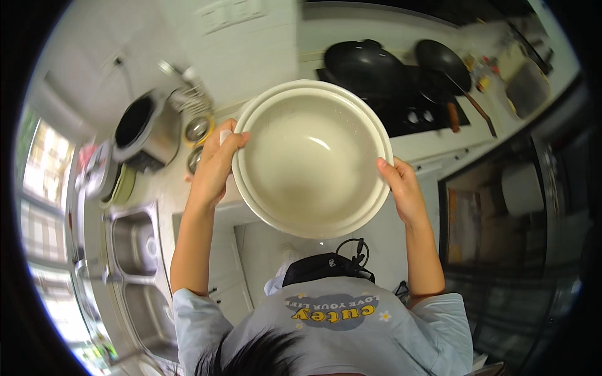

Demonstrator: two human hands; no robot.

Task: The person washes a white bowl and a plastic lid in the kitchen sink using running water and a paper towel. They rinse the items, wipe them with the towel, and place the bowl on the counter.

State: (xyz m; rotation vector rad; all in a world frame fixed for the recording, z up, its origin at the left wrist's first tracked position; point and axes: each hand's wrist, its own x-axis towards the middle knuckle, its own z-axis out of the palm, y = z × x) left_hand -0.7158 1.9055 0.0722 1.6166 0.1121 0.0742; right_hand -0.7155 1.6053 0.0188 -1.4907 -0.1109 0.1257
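Note:
A large round cream-coloured pot point(312, 164), glossy inside, is held up in front of my body with its open top facing the camera. Nothing but a little wetness or reflection shows inside it. My left hand point(217, 160) grips its left side, thumb over the rim, with a small white piece at the thumb or finger. On the right side, my right hand point(403, 188) holds the rim with the thumb on top and the fingers behind. The outside and base of the pot are hidden.
A double-bowl steel sink point(136, 244) lies at left, below a rice cooker point(143, 131) and small metal bowls point(197, 128). Behind the pot at right stands a black gas hob point(409, 117) with a lidded black wok point(362, 66) and a frying pan point(442, 66). A dark glass-fronted cabinet point(494, 225) is at far right.

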